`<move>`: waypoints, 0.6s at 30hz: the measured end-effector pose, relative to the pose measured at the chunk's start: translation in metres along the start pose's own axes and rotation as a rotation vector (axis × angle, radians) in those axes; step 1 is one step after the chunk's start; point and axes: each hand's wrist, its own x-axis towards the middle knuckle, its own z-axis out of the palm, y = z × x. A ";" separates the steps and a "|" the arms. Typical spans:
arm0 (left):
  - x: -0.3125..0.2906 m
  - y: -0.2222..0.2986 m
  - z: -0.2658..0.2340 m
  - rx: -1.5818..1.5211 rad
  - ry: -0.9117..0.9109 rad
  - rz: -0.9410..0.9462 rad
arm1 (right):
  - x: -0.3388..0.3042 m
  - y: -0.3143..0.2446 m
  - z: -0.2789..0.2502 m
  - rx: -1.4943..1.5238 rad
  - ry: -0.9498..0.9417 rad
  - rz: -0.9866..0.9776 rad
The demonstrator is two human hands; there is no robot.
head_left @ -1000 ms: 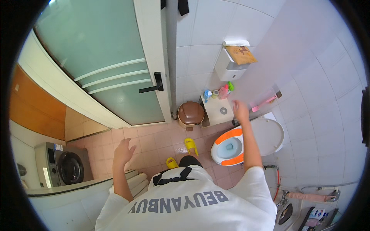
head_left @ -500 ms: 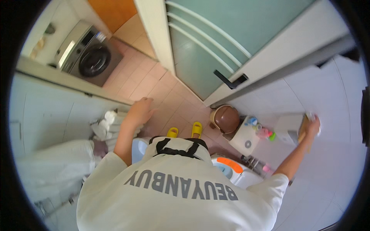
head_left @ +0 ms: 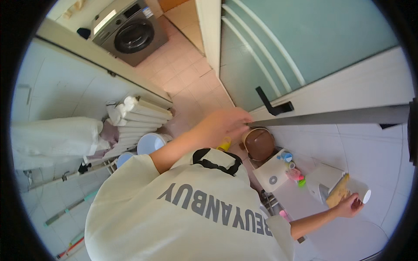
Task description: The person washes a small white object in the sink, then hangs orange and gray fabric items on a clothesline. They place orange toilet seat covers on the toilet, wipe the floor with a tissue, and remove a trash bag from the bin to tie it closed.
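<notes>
My right hand is at the wall on the right, its fingers curled against a white roll-shaped thing with a round white end. Its exact kind is hard to make out. Beside that hand are a tan, torn-looking piece and a white box on the wall. My left hand reaches across in front of me, slightly smeared, with fingers stretched toward the door's lower edge and nothing in them. Below it stands a brown lidded bin.
A frosted glass door with a black handle stands at the upper right. A white cabinet top holds small coloured items. At left are a white bucket and a white-covered bulk. A washing machine stands beyond the doorway.
My body and view have turned to the right. My left hand has swung rightward across my front. My right hand stays by the white box, now with the white roll-shaped thing plainer to see.
</notes>
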 end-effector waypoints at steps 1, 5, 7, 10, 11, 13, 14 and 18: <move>0.010 0.016 0.013 -0.095 -0.027 0.023 | -0.016 -0.028 0.000 -0.131 -0.049 0.097; 0.034 0.056 0.070 -0.322 -0.073 0.142 | -0.113 -0.094 0.055 0.357 -0.509 0.363; 0.044 0.067 0.087 -0.376 -0.078 0.091 | -0.151 -0.101 0.076 0.398 -0.699 0.455; 0.043 0.069 0.091 -0.468 -0.025 -0.149 | -0.164 -0.144 0.102 1.027 -0.607 0.849; 0.042 0.065 0.096 -0.505 0.003 -0.175 | -0.165 -0.147 0.101 1.079 -0.640 0.982; 0.038 0.054 0.105 -0.567 0.064 -0.237 | -0.182 -0.151 0.103 1.125 -0.628 1.024; 0.037 0.054 0.108 -0.576 0.094 -0.272 | -0.187 -0.151 0.102 1.073 -0.672 0.992; 0.033 0.054 0.110 0.083 0.172 0.137 | -0.206 -0.141 0.090 0.910 -0.805 0.953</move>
